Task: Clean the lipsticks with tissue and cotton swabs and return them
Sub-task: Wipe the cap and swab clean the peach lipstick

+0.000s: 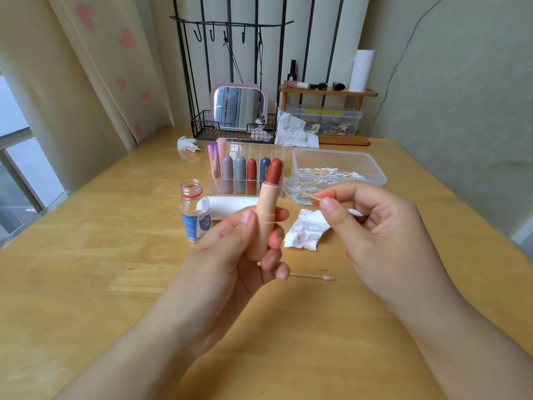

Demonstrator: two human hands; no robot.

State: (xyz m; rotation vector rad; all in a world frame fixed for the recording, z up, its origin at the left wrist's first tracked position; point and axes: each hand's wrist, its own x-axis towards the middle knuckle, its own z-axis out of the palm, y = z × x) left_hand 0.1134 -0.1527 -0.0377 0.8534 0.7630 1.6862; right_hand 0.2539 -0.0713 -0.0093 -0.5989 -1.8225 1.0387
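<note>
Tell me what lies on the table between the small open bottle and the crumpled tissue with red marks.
In the head view, a white tissue roll lies on its side between the bottle and the stained tissue; the left hand holding the open lipstick crosses in front.

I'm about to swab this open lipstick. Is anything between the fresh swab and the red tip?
Nothing visible. The right hand pinches the cotton swab just right of the lipstick, which the left hand holds upright; only open air separates them.

Pink mirror (238, 106) in wire basket (202, 127)
</note>
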